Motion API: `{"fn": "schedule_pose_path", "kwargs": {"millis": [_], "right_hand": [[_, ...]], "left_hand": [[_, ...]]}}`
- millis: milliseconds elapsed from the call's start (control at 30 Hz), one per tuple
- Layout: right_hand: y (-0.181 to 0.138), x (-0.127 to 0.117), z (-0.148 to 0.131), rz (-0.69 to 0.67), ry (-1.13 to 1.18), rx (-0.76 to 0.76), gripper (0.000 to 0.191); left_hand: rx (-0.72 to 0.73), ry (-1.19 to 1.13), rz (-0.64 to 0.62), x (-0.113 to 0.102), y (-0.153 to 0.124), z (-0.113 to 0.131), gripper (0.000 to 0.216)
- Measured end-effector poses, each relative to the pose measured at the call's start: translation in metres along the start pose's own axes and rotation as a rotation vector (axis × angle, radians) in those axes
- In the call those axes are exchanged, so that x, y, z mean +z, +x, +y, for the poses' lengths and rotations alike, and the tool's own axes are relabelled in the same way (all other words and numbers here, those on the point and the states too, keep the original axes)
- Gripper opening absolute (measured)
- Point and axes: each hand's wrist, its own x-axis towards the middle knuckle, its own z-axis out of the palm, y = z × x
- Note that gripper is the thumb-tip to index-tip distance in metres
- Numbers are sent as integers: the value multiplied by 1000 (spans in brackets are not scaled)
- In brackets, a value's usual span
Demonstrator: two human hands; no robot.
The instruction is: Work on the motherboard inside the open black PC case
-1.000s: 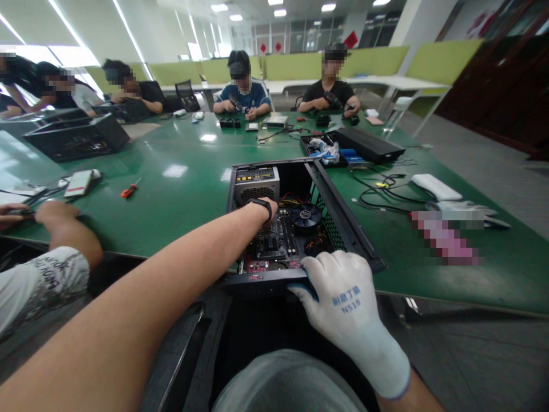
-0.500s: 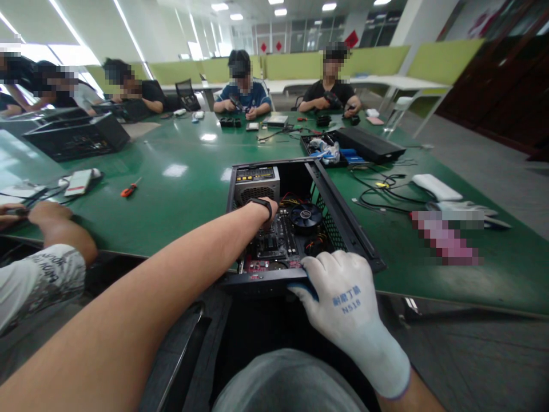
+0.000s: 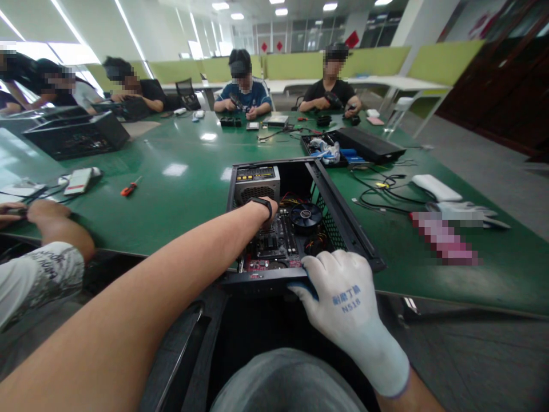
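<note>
An opened computer case point(image 3: 274, 278) lies on the green table, its inside facing up. My gloved right hand point(image 3: 338, 280) grips the near edge of the case, thumb below and fingers over the rim. My bare left hand point(image 3: 273, 209), with a black band at the wrist, reaches into the case just below the power supply point(image 3: 257, 183). Its fingers are hidden behind the wrist and forearm. The round cooling fan point(image 3: 306, 216) sits to the right of that hand, over the dark motherboard point(image 3: 269, 245). Thin coloured wires run between the power supply and the fan.
A red-handled screwdriver point(image 3: 128, 189) lies to the left. On the right are black cables point(image 3: 373, 191), a white glove point(image 3: 465, 213) and a pink packet point(image 3: 444, 237). A tray with blue-and-white gloves point(image 3: 326, 150) stands behind the case. Several people sit around the table.
</note>
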Motion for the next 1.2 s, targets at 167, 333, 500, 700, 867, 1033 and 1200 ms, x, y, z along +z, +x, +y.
{"fn": "schedule_pose_path", "kwargs": {"millis": [167,333,500,700,867,1033,1200], "right_hand": [[1,0,0,18,1,-6,30],[-2,4,1,46,-3,-21,36],[-10,7,8,193,102,-72,48],[-24,11,44,569,194,49,42],[-28,39,76,734,361,300,38],[-24,66,84,784,821,501,51],[-23,90,94,624,910,532,57]], "left_hand": [[-9,-2,-22,-3,-5,1,56],[0,0,-21,-5,-8,1,59],[-7,5,-28,-3,-4,0,59],[2,-19,-39,-2,0,-1,60],[0,-12,-39,-2,0,1,63],[14,31,-50,-3,-2,3,60],[0,-27,-44,-2,-3,1,57]]}}
